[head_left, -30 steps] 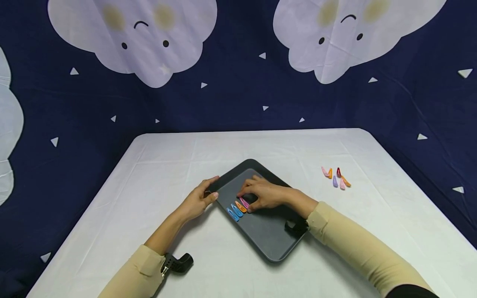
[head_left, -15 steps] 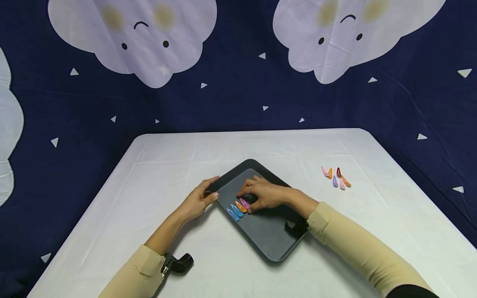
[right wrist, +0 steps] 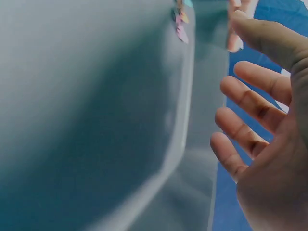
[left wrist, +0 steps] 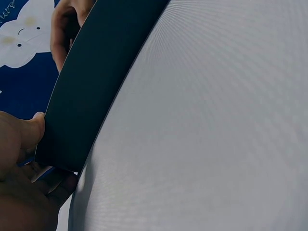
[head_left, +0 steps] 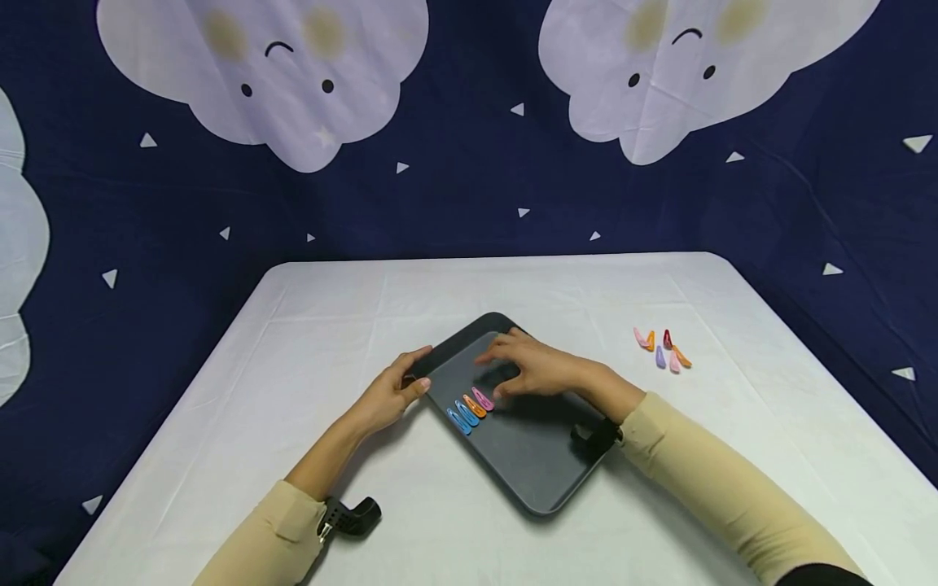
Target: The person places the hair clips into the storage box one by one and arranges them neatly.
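A dark grey tray [head_left: 528, 456] lies at an angle on the white table. My left hand [head_left: 388, 395] grips its left corner; the left wrist view shows the thumb [left wrist: 32, 129] at the rim and fingers lower down by the tray's underside. In a slanted row along the tray's near left side lie a pink snap hair clip [head_left: 483, 398], an orange hair clip [head_left: 474, 406] and two blue hair clips [head_left: 459, 421]. Just beyond the pink one, my right hand [head_left: 538, 366] hovers over the tray. Its fingers are spread and hold nothing, as the right wrist view confirms.
Several more hair clips, pink, orange, purple and dark red, lie loose on the table [head_left: 330, 325], right of the tray. A navy cloth [head_left: 469, 203] with white clouds hangs behind the table's far edge.
My right hand has let go of the pink hair clip and drawn back up and to the right. That clip stays beside the orange one. My left hand has not moved.
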Action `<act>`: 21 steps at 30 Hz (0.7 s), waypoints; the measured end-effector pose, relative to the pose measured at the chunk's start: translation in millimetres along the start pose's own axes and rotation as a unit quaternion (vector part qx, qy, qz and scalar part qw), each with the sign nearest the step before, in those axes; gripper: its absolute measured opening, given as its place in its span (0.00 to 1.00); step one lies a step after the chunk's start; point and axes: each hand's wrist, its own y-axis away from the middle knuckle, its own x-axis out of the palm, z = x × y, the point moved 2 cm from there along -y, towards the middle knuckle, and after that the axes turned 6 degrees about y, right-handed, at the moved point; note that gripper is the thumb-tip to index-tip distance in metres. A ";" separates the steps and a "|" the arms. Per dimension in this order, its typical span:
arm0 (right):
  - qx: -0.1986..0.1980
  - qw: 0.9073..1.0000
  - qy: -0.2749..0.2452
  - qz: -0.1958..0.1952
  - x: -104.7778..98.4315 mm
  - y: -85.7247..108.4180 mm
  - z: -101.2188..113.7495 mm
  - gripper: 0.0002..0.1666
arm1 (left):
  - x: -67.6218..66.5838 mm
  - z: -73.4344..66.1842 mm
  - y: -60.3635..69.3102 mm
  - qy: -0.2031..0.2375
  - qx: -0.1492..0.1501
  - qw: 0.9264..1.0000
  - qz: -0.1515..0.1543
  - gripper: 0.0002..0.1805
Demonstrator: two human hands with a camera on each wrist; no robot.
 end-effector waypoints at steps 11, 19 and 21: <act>0.016 0.997 -0.029 -0.075 -36.1 27.0 -10.6 0.32 | -0.5 1.2 -0.5 0.002 0.001 1.000 -0.002 0.30; 0.041 0.991 -0.032 -0.119 -55.3 61.9 -31.7 0.33 | 0.4 -12.3 3.5 -0.002 -0.005 1.000 0.001 0.30; 0.048 0.990 -0.033 -0.127 -58.3 70.6 -37.0 0.33 | 0.1 -21.2 6.7 -0.003 -0.006 1.000 0.005 0.30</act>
